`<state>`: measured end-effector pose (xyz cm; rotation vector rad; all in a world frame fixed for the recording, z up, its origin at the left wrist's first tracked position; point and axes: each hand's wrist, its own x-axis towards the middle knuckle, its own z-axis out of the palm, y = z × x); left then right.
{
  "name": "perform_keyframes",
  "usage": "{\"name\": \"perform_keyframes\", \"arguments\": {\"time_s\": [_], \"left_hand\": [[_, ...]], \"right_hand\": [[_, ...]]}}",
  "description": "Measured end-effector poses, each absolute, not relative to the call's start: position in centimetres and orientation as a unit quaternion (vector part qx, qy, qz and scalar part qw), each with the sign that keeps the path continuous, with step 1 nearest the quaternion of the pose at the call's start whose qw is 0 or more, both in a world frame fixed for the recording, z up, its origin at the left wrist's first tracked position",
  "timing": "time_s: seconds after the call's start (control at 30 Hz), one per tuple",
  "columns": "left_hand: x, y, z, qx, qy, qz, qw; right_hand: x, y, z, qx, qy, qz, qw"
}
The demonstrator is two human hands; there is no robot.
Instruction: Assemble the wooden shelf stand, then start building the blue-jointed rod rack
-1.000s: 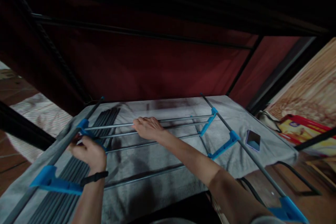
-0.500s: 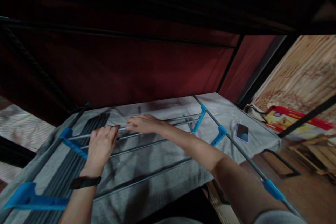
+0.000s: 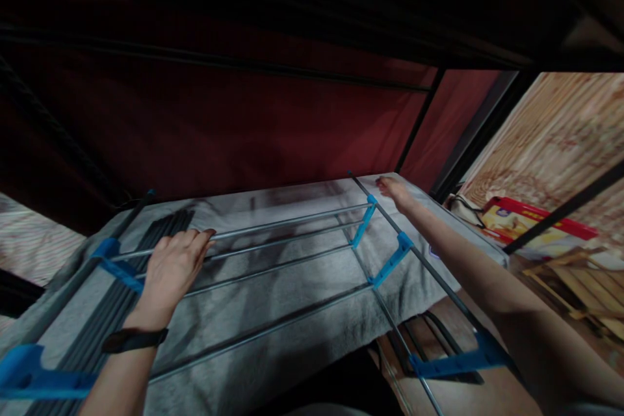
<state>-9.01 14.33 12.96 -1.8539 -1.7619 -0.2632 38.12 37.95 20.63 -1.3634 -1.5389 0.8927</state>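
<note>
A frame of grey metal tubes with blue plastic connectors (image 3: 387, 263) stands over a bed with a grey blanket (image 3: 336, 322). My left hand (image 3: 175, 266), with a dark band on its wrist, is wrapped over the left part of the top crossbar (image 3: 292, 221). My right hand (image 3: 394, 191) reaches past the far end of the right side tube (image 3: 439, 280). Its fingers point left, slightly bent and apart, with nothing seen in them. Lower crossbars run parallel below the top one.
A bundle of grey tubes (image 3: 117, 302) lies on the blanket at the left. Dark bed-frame posts (image 3: 422, 120) and a red panel (image 3: 273, 123) stand behind. At the right are a red and yellow box (image 3: 536, 220) and a wooden rack (image 3: 580, 283).
My right hand has left the top crossbar and moved right, to beyond the right side tube. My left hand stays on the bar. The phone is now mostly hidden by my right forearm.
</note>
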Motion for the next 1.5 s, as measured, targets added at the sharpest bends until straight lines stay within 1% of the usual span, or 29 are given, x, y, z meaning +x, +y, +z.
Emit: {"name": "perform_keyframes", "arguments": {"time_s": [0.1,0.17,0.23,0.33,0.57,0.97,1.5], "left_hand": [[-9.1,14.4,12.8,-0.693,-0.660,-0.094,0.276],[-9.2,14.4,12.8,-0.694,-0.660,-0.091,0.274],[-9.2,14.4,12.9,-0.696,-0.658,-0.088,0.274],[-9.3,14.3,13.0,-0.700,-0.651,-0.081,0.281],[-9.8,14.4,12.6,-0.698,-0.650,-0.094,0.285],[-10.1,14.4,12.7,-0.706,-0.654,-0.107,0.251],[-11.0,14.6,12.9,-0.718,-0.651,-0.108,0.219]], "right_hand": [[38.4,37.3,17.5,-0.532,-0.567,0.496,0.386],[37.5,37.2,16.1,-0.506,-0.519,0.576,0.377],[36.7,37.5,15.3,-0.501,-0.483,0.603,0.390],[36.3,38.0,15.1,-0.509,-0.467,0.599,0.406],[36.6,38.4,14.8,-0.506,-0.475,0.593,0.409],[36.5,38.3,15.0,-0.519,-0.479,0.587,0.396],[36.2,37.9,15.1,-0.516,-0.470,0.583,0.417]]}}
